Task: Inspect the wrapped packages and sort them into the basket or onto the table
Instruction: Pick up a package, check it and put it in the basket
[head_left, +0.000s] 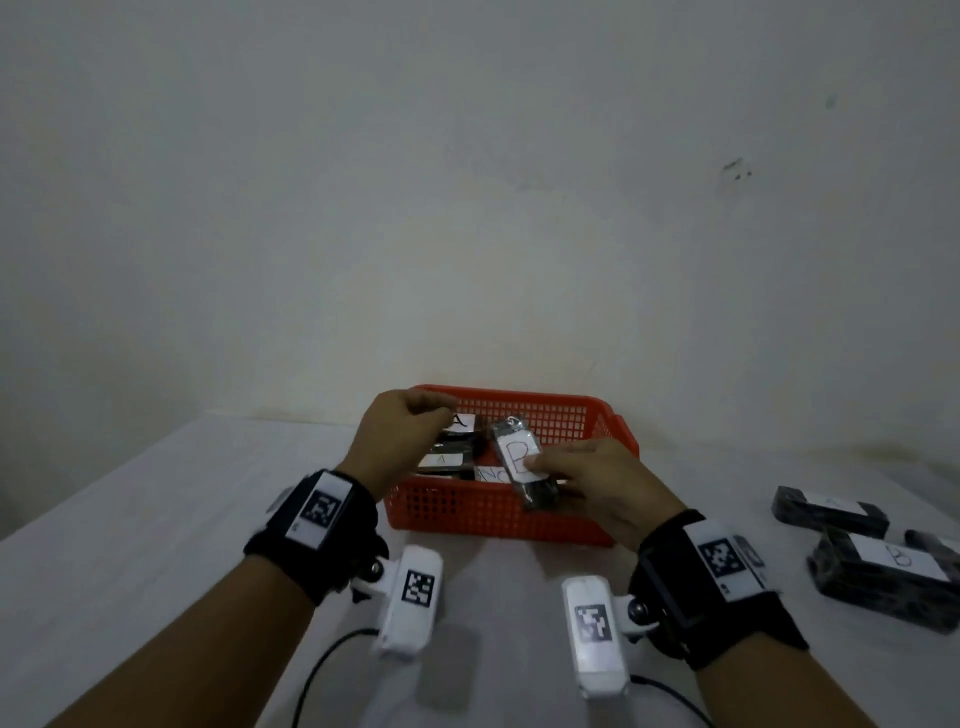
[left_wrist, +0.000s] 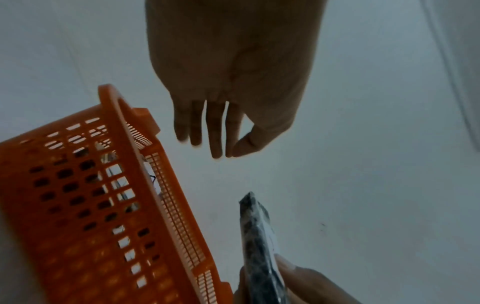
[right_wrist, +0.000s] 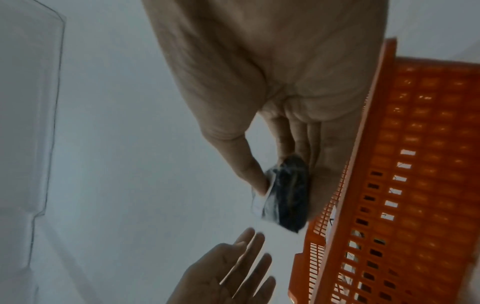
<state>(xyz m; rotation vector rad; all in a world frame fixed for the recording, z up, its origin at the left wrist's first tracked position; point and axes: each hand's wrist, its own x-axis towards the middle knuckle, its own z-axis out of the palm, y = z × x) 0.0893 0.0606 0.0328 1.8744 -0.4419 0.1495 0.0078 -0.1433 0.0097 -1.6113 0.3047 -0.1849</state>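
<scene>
An orange mesh basket stands on the white table by the wall, with several black wrapped packages inside, white labels up, two of them reading "A". My right hand pinches a black wrapped package labelled "B" above the basket's right half. The right wrist view shows thumb and fingers clamped on that package next to the basket. My left hand hovers over the basket's left half, empty. In the left wrist view its fingers hang straight, thumb near the forefinger.
Three more wrapped packages lie on the table at the right; one has a faint label and another reads "B". The bare white table stretches to the left and in front of the basket. A plain wall rises directly behind.
</scene>
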